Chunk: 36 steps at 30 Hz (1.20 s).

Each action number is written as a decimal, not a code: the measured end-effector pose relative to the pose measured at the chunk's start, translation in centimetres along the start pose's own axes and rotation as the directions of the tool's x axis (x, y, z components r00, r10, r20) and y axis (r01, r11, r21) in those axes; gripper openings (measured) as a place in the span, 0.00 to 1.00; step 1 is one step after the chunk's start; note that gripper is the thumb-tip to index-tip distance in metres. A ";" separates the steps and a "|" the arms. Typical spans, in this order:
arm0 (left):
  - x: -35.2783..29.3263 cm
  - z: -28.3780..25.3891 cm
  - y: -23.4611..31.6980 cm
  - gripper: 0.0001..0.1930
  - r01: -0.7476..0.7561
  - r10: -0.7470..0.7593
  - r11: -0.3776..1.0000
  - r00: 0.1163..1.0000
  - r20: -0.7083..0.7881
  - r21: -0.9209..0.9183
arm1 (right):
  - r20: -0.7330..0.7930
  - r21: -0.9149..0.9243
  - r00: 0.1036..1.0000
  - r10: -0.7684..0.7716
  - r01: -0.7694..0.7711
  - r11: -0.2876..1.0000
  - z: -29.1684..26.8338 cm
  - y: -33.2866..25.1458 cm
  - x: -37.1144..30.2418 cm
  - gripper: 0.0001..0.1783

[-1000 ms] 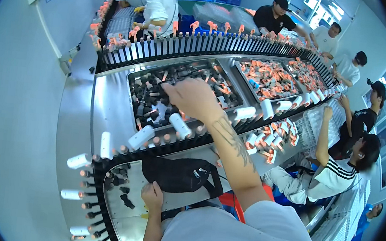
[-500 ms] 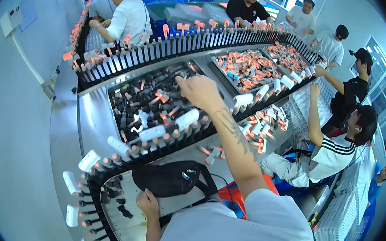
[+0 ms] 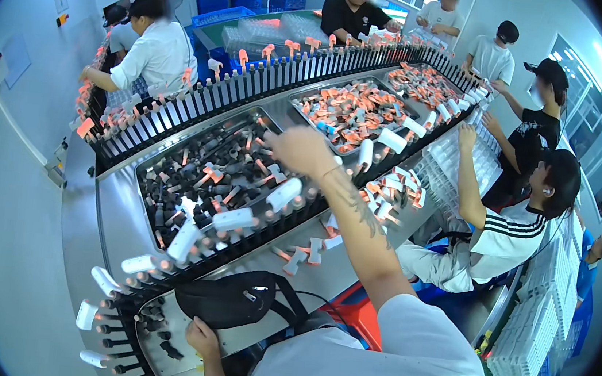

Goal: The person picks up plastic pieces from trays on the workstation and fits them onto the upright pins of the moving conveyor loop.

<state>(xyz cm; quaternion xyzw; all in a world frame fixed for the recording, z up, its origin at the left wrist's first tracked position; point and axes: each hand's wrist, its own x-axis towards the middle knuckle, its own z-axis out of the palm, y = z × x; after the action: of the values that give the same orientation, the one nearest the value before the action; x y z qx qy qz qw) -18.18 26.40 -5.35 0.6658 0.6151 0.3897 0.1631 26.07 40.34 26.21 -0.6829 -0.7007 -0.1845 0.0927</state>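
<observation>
Well, the fingers point(image 3: 274, 142) of the right hand point(image 3: 301, 151) reach over the steel tray point(image 3: 198, 135), too blurred for me to tell whether they're apart or clamped on something. Counting from that hand, dark fittings point(image 3: 177, 175) spread toward eight o'clock, heaped loose, presumably for easy picking. White covers point(image 3: 232, 219) line up from six to eight o'clock, on a row that seems meant to keep them spaced. At seven, the left hand point(image 3: 203, 339) rests beside a black bag point(image 3: 227, 301), perhaps for steadiness; I can't tell whether its fingers are closed. Orange-and-grey pieces point(image 3: 353, 113) fill another tray at one o'clock.
</observation>
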 end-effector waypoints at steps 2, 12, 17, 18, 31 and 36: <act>-0.1 0.5 0.4 0.20 -0.017 0.020 0.998 0.998 -0.052 0.057 | 0.140 0.009 0.989 0.041 -0.043 0.999 -0.6 2.8 -0.9 0.12; -3.1 -0.2 0.9 0.11 -0.091 0.092 0.974 0.996 0.004 0.205 | 0.235 -0.010 0.970 -0.056 0.060 0.998 2.5 8.4 -3.9 0.15; -3.3 -0.9 1.0 0.09 -0.091 0.073 0.953 0.995 0.073 0.288 | 0.078 -0.073 0.994 -0.074 0.080 0.994 1.7 9.8 -1.7 0.14; -3.3 -1.2 0.5 0.09 -0.013 -0.007 0.960 0.998 0.070 0.281 | -0.059 -0.007 0.998 0.006 -0.006 1.000 0.3 10.8 -2.1 0.16; -2.5 0.7 2.7 0.18 0.136 -0.113 0.964 0.988 -0.108 0.228 | 0.618 0.508 0.737 0.275 -0.641 0.576 6.3 18.7 -4.7 0.29; -2.7 0.6 2.5 0.20 0.168 -0.149 0.955 0.984 -0.095 0.243 | 0.295 0.581 0.938 0.182 -0.327 0.745 8.1 13.7 -4.1 0.33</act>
<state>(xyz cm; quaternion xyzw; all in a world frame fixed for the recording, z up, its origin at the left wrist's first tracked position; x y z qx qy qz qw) -15.87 23.53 -4.84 0.6142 0.7165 0.3197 0.0853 40.81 39.70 19.08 -0.7193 -0.6274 0.1479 0.2591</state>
